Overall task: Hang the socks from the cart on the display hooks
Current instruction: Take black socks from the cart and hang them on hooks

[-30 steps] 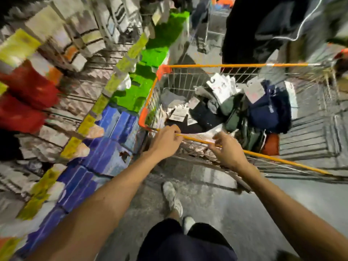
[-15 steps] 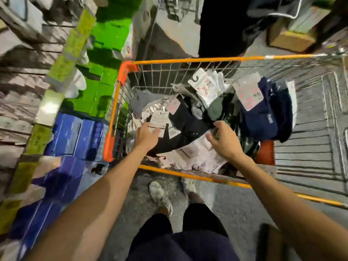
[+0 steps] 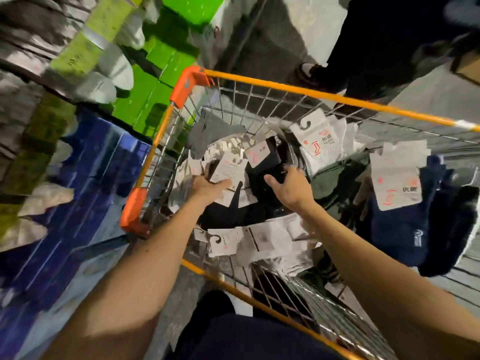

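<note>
Off the cart (image 3: 285, 93) rim and into the pile, the right hand (image 3: 291, 190) now clasps black socks (image 3: 265, 162) in its fingers, while the left hand (image 3: 207, 188) touches a white tag (image 3: 228, 170), grip unclear: picking starts.

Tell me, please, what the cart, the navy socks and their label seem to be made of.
Cart: bare metal wire, judging by the thin shiny grid; the orange rim looks painted or plastic-coated. Navy socks: soft matt knit, probably a cotton blend, hanging limp. Label: thin white printed card, its edges slightly bent.
</note>
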